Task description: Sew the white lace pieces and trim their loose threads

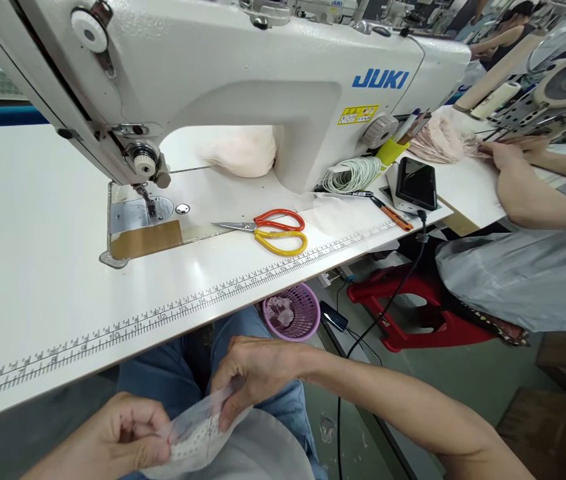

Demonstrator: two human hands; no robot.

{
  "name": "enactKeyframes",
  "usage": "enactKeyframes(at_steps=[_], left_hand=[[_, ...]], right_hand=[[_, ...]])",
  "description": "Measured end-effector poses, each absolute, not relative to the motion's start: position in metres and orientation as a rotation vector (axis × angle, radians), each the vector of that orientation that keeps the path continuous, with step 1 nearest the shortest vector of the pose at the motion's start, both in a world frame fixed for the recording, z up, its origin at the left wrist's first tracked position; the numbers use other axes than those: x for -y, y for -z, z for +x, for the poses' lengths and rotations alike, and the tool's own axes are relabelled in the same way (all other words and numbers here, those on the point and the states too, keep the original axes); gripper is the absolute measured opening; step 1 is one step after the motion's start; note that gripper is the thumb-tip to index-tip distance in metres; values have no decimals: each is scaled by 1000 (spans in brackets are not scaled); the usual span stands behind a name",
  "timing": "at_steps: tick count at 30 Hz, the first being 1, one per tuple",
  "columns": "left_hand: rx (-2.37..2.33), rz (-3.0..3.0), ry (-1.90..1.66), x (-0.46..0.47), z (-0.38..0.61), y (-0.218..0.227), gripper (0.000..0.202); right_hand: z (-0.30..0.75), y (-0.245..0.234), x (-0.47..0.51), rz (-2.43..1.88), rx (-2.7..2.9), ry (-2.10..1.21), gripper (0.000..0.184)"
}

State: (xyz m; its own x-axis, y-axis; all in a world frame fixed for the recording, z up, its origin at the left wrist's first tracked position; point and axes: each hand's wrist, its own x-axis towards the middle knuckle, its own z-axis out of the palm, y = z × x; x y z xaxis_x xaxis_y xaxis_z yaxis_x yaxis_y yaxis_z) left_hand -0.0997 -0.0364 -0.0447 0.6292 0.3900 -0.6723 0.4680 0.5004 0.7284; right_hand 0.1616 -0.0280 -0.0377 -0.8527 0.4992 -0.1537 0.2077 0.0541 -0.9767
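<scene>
Above my lap, a piece of sheer white fabric (197, 433) with a dotted, lace-like strip is stretched between my two hands. My left hand (127, 433) pinches its left end between thumb and fingertips. At the upper right end, my right hand (253, 373) grips it, thumb on the near side and fingers behind. More pale cloth hangs below, partly out of view. Both hands are below the table's front edge, apart from the sewing machine (263, 67). Scissors (267, 231) with one red and one yellow handle lie on the tabletop.
A printed ruler (203, 297) runs along the table edge. Pale pink fabric (243, 153) lies under the machine arm. A coiled cord (353, 175), a phone (417, 182) and an orange cutter (393, 213) lie right. Below are a purple basket (307, 313) and red stool (427, 313); a co-worker's arm (527, 187) is beyond.
</scene>
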Motion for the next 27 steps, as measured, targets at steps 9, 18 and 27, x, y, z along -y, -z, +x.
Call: enactKeyframes(at_steps=[9, 18, 27], left_hand=[[-888, 1179, 159, 30, -71, 29, 21], [-890, 1140, 94, 30, -68, 50, 42], [-920, 1090, 42, 30, -82, 66, 58]], right_hand=[[147, 26, 28, -870, 2155, -1918, 12], [185, 33, 26, -798, 1855, -2159, 17], [189, 68, 52, -790, 1173, -2227, 55]])
